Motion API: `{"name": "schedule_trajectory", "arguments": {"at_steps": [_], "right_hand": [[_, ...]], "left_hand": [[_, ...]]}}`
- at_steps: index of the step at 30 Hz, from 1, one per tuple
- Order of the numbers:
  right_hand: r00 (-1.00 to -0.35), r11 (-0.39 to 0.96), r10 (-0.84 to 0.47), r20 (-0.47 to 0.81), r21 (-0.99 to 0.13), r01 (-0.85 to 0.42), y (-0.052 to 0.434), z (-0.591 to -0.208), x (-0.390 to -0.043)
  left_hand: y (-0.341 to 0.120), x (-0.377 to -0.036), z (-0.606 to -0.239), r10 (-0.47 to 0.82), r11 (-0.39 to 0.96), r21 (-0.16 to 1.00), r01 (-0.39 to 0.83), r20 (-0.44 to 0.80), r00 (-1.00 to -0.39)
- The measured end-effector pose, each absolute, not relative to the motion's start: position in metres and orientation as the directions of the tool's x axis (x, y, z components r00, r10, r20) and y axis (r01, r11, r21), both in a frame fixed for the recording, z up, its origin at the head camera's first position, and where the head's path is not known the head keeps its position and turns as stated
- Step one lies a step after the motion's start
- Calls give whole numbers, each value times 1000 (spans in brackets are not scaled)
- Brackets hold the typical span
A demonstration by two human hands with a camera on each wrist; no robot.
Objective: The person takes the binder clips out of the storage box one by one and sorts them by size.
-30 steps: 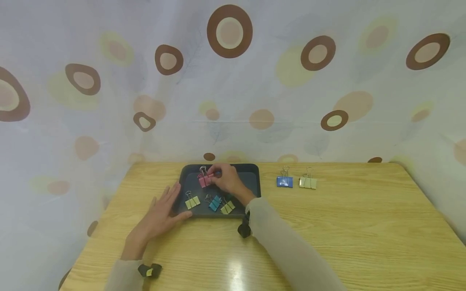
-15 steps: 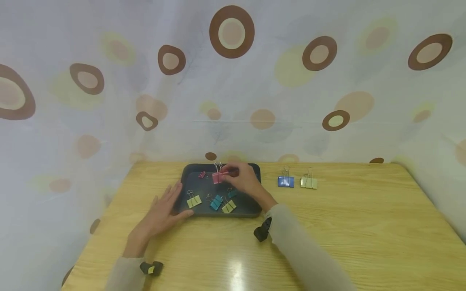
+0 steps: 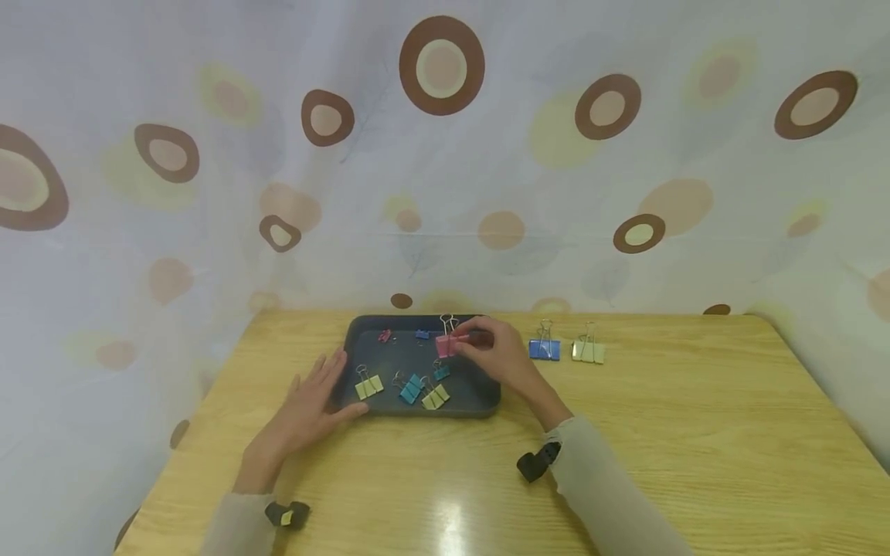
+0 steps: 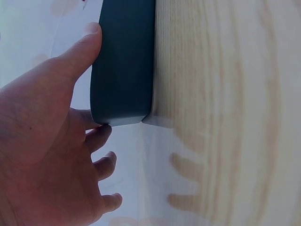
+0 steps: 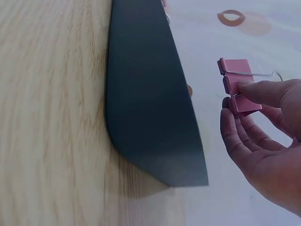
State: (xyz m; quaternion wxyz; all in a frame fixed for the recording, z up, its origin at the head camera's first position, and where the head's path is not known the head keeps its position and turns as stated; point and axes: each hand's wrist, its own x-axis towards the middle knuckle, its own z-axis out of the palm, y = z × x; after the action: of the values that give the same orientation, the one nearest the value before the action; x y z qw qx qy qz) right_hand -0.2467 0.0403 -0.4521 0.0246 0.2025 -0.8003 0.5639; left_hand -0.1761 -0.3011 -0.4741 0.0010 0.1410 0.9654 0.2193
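Note:
My right hand [image 3: 490, 349] pinches a pink binder clip [image 3: 447, 343] by its body and holds it above the right part of a dark tray [image 3: 375, 333]. In the right wrist view the pink binder clip [image 5: 237, 87] sits between my thumb and fingertips, lifted off the tray [image 5: 146, 103]. My left hand [image 3: 309, 405] lies flat on the table with straight fingers against the tray's left front corner; the left wrist view shows my thumb along the tray wall [image 4: 124, 61]. In the tray lie two yellow clips [image 3: 368, 384], teal clips [image 3: 410, 387] and small pink and blue ones.
On the wooden table [image 3: 660, 432], right of the tray, stand a blue binder clip [image 3: 544, 348] and a pale yellow binder clip [image 3: 588, 350]. A patterned cloth [image 3: 445, 154] hangs behind and around the table. Bare wood lies in front and to the right.
My right hand has carried the pink clip to the right, from the tray's back left to its right side. The left hand has stayed put.

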Motion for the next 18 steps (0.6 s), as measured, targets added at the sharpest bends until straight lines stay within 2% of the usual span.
{"name": "schedule_trajectory", "arguments": {"at_steps": [8,18], "right_hand": [[-915,268,-285,285,-893,-362,70,-455,-233],[-896,268,-245,370,-862,-429,114,-454,-223]], "left_hand": [[-302,-173,-474,287,839,450,306,111,-951],[-300,-174,-473,281,849,437,296,100,-954]]}}
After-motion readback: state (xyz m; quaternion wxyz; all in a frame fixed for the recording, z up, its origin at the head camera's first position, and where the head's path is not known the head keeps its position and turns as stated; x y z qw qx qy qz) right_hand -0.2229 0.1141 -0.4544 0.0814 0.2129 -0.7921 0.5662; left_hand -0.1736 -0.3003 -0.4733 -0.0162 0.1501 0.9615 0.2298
